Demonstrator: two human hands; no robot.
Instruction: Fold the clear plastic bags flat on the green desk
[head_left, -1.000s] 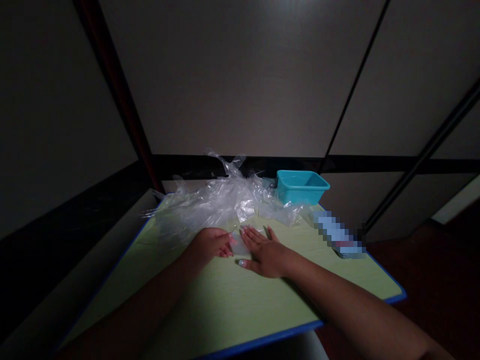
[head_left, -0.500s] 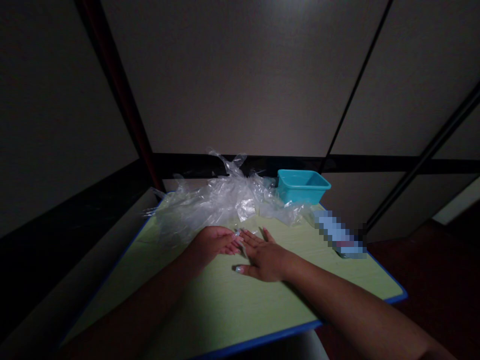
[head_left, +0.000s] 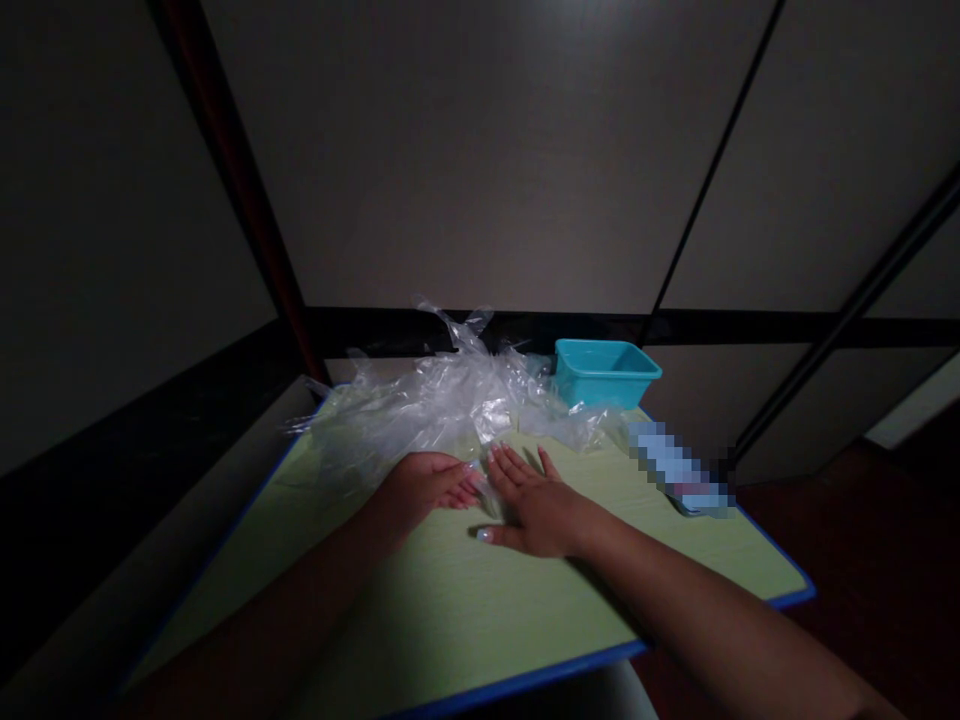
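Note:
My left hand (head_left: 427, 488) is closed in a pinch on the edge of a clear plastic bag (head_left: 490, 497), near the middle of the table (head_left: 465, 620). The bag lies mostly beneath my right hand (head_left: 541, 512), so its full shape is hidden. My right hand rests flat on it, palm down, fingers stretched and thumb apart. Just beyond both hands spreads a loose heap of crumpled clear plastic bags (head_left: 427, 405).
A turquoise plastic basket (head_left: 606, 385) stands at the back right of the table, touching the heap. A blurred-out, light blue flat object (head_left: 671, 465) lies by the right edge. Pale panels (head_left: 480, 160) rise behind the table.
My right hand has slid slightly away and to the right across the bag, with its fingers spread a little more. My left hand stays in place.

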